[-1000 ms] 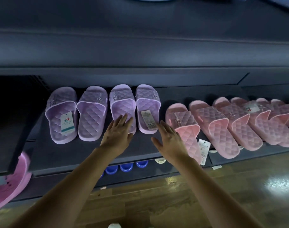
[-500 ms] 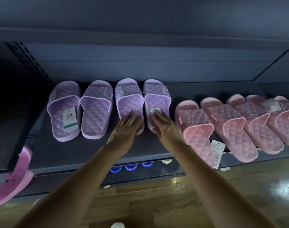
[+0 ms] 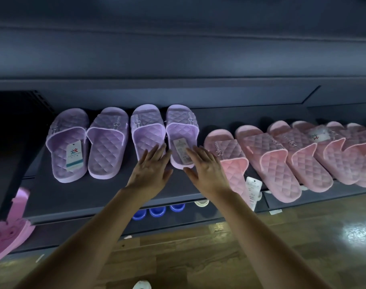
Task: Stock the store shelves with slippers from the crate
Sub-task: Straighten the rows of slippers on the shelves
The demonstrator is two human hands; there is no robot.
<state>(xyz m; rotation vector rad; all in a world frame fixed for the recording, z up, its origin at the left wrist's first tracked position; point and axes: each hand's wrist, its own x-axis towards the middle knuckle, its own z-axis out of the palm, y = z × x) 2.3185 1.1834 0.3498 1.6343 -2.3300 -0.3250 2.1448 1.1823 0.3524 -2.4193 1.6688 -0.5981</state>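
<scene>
Two pairs of lilac quilted slippers lie side by side on the dark shelf [image 3: 73,197]. The left pair [image 3: 86,142] carries a white tag. My left hand [image 3: 151,172] rests with straight fingers on the heel of the third lilac slipper [image 3: 146,132]. My right hand [image 3: 205,170] lies flat at the heel of the fourth lilac slipper [image 3: 181,130], just right of its tag, fingers spread. Neither hand holds anything. The crate is out of view.
A row of several pink quilted slippers [image 3: 267,161] overlaps along the shelf to the right. A brighter pink slipper [image 3: 9,232] hangs at the lower left. Blue items [image 3: 157,210] sit on the shelf below. Wooden floor [image 3: 198,257] lies underneath.
My right hand has slid off the fourth lilac slipper's insole toward its right heel edge, uncovering the tag. My left hand stays on the third slipper's heel. The view shifted slightly.
</scene>
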